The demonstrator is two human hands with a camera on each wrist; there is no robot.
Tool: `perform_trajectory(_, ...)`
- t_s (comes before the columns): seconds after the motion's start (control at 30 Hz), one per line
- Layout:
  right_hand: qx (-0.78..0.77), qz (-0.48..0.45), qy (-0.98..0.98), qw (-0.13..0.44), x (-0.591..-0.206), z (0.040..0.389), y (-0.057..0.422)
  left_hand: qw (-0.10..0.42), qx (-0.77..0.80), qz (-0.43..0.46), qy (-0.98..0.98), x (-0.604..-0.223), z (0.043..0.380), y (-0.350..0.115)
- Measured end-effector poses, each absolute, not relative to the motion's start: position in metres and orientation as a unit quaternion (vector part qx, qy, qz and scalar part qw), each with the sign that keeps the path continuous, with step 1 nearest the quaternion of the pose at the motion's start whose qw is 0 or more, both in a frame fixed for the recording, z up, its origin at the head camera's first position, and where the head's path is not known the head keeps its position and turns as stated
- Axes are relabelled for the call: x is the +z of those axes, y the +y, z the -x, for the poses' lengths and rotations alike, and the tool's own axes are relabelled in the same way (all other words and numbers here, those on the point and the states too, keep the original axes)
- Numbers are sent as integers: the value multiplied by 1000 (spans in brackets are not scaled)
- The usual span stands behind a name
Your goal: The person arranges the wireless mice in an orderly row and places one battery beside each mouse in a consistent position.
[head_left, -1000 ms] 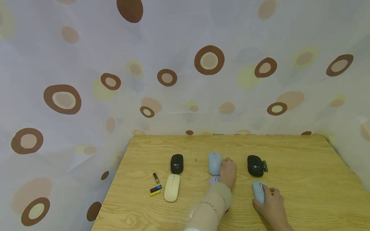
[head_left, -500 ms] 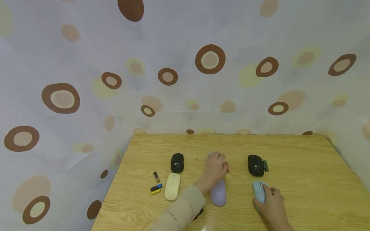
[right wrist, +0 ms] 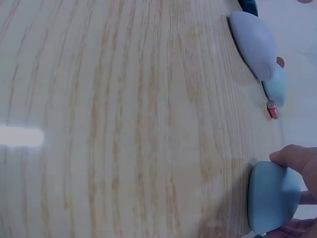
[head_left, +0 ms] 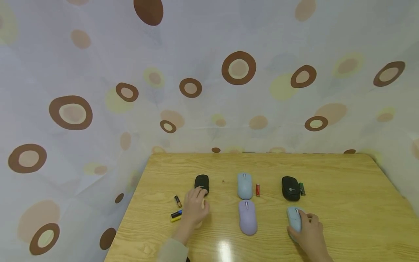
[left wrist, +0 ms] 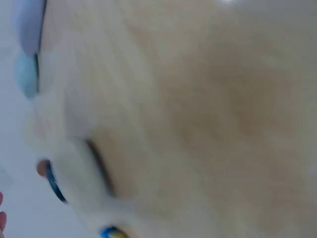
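My right hand grips a light blue mouse on the table, thumb on one side and fingers on the other; the right wrist view shows the mouse's rear end between them. My left hand is over the cream mouse, hiding most of it, with loosely bent fingers reaching toward a black mouse. In the blurred left wrist view, only its fingertips show at the left edge, apart from the cream mouse, and nothing is seen held.
Batteries, one dark, one black and blue and one yellow, lie left of the cream mouse. A second light blue mouse, a purple mouse, a red battery, another black mouse and a green battery lie further right.
My left hand has moved left from beside the far light blue mouse, across it, to the cream mouse, uncovering the red battery and the purple mouse. My right hand keeps its grip in place.
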State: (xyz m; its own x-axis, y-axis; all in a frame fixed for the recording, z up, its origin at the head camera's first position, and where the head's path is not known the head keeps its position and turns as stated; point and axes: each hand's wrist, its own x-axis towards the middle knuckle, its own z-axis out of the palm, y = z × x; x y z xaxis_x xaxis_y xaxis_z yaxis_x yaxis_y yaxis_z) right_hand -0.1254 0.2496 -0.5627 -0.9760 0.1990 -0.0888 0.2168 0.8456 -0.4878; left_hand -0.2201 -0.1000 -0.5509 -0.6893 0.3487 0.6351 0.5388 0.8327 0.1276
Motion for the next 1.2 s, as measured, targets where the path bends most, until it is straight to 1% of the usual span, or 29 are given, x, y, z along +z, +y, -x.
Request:
perform_trajectory(0.07,-255,-108,961,18,-563,125,250,294,-168,204,-918,-558,214,-119)
perform_trajectory(0.13,-256,-108,960,19,-563,125,250,268,-181,164,-932,-565,207,-136)
perform_trajectory(0.23,-257,-109,960,22,-562,125,249,232,-194,130,-944,-573,199,-157)
perform_trajectory(0.43,-260,-113,959,30,-559,125,249,175,-210,125,-954,-582,188,-180)
perform_trajectory(0.67,-261,-114,958,35,-560,126,249,123,-195,116,-966,-583,184,-184)
perform_trajectory(0.93,-260,-114,958,41,-561,126,249,111,-182,113,-970,-585,183,-183)
perform_trajectory(1.2,-260,-113,959,28,-563,126,250,129,-180,109,-969,-587,185,-181)
